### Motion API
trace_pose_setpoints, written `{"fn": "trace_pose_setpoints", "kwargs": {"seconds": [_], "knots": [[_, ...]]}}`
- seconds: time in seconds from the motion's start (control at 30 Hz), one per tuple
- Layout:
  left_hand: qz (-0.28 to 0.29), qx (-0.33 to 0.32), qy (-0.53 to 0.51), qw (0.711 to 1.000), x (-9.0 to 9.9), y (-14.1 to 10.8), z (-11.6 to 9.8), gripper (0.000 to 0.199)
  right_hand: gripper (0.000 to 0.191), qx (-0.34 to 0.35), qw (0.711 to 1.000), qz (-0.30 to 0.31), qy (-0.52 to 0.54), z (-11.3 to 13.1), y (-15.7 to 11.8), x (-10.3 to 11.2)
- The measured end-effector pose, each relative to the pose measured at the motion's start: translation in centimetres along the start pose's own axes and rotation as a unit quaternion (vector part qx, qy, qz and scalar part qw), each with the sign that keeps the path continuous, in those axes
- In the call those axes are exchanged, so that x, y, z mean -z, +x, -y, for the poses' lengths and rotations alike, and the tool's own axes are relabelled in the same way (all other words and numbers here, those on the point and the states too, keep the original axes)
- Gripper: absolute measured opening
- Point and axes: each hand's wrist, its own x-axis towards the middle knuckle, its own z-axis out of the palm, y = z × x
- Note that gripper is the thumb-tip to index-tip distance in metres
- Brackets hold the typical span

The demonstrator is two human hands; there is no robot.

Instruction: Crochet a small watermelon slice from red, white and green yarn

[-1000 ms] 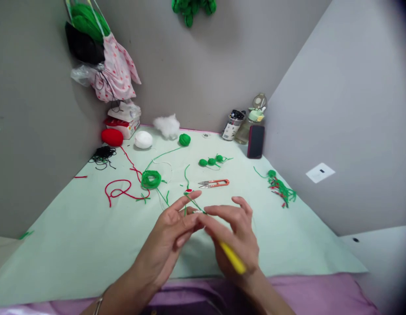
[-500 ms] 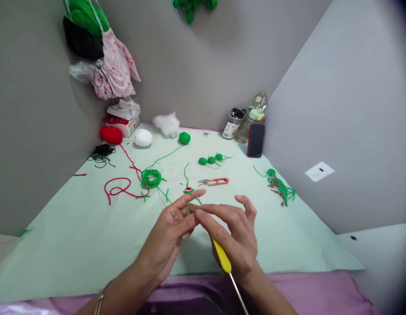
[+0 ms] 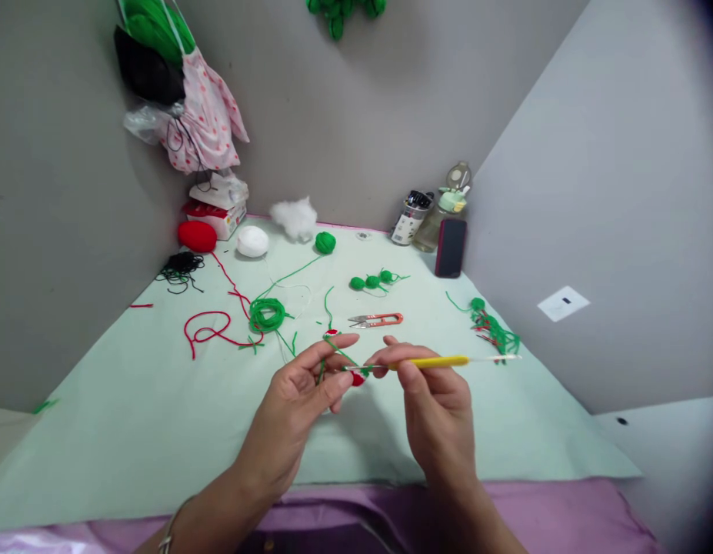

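Left hand [image 3: 301, 396] pinching green yarn [image 3: 338, 354] and a small red crochet piece [image 3: 358, 378] between thumb and fingers. Right hand [image 3: 434, 400] closed on a yellow crochet hook [image 3: 431, 362], held level, tip in the piece. Beyond, orange thread snips [image 3: 376, 320] on the pale green mat [image 3: 131, 415]; farther back, green yarn ball [image 3: 324, 242].

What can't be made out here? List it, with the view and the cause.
- Head view: the small red and green piece between the hands is mostly covered by the left hand.
- Head view: the crochet hook tip is too small to read.
- Head view: the green bundle on the wall is cut by the top edge.
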Motion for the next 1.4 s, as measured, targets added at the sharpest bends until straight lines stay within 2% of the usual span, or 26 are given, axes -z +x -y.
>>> {"fn": "trace_pose_setpoints", "kwargs": {"seconds": [0.1,0.2,0.3,0.4,0.5,0.57,0.63,0.67,0.7,0.77,0.83,0.87,0.93,1.03,1.13,1.23,1.27,1.33,1.4], "knots": [[0.0,0.006,0.015,1.0,0.2,0.0,-0.2,0.03,0.022,-0.033,0.999,0.011,0.037,-0.2,0.1,0.3],[-0.007,0.013,0.022,1.0,0.2,-0.2,-0.4,0.03,0.023,-0.03,0.999,0.015,0.039,0.0,0.1,0.3],[-0.012,0.002,0.015,1.0,0.3,-0.3,-0.3,0.029,0.023,0.0,1.0,0.014,0.004,0.5,-0.1,0.2],[-0.017,-0.018,0.025,0.999,0.6,-0.2,0.2,0.03,0.024,0.063,0.994,0.016,-0.082,1.1,-0.5,0.1],[-0.034,-0.053,0.065,0.996,0.6,-0.2,0.7,0.032,0.025,0.172,0.966,0.039,-0.189,1.2,-0.7,-0.1],[-0.048,-0.062,0.059,0.995,0.5,-0.2,0.8,0.036,0.025,0.254,0.928,0.045,-0.269,1.0,-0.7,-0.3],[-0.041,-0.019,0.004,0.999,0.2,-0.1,0.7,0.044,0.027,0.314,0.889,0.035,-0.332,0.8,-0.7,-0.4],[-0.028,0.017,-0.035,0.999,0.2,0.0,0.5,0.048,0.027,0.324,0.881,0.03,-0.343,0.8,-0.7,-0.4],[-0.013,0.053,-0.073,0.996,0.1,0.1,0.3,0.05,0.027,0.317,0.888,0.027,-0.332,0.7,-0.6,-0.3],[0.008,0.1,-0.125,0.987,0.2,0.3,-0.1,0.046,0.026,0.252,0.935,0.017,-0.25,0.7,-0.6,0.0],[0.008,0.101,-0.135,0.986,0.2,0.3,-0.4,0.04,0.024,0.156,0.98,-0.005,-0.124,0.7,-0.4,0.1],[0.005,0.093,-0.125,0.988,0.2,0.3,-0.4,0.039,0.024,0.115,0.991,-0.012,-0.071,0.7,-0.3,0.2],[0.002,0.072,-0.087,0.994,0.0,0.2,-0.4,0.042,0.022,0.071,0.997,-0.009,-0.024,0.7,-0.2,0.0],[-0.007,0.035,-0.034,0.999,-0.4,0.0,-0.1,0.041,0.021,0.083,0.994,0.017,-0.072,0.6,-0.2,-0.4],[-0.022,0.025,-0.033,0.999,-0.5,0.1,0.1,0.042,0.027,0.159,0.974,0.021,-0.161,0.6,-0.4,-0.4],[0.013,0.081,-0.102,0.991,-0.2,0.5,0.1,0.044,0.032,0.254,0.931,0.035,-0.26,0.6,-0.4,0.0],[0.024,0.102,-0.127,0.986,-0.1,0.6,0.0,0.042,0.032,0.257,0.93,0.032,-0.261,0.6,-0.3,0.2],[0.029,0.124,-0.158,0.979,0.2,0.8,-0.1,0.037,0.029,0.197,0.962,0.009,-0.191,0.6,0.0,0.7],[0.019,0.111,-0.153,0.982,0.4,0.8,-0.1,0.037,0.025,0.098,0.992,-0.011,-0.075,0.5,0.3,0.9]]}}
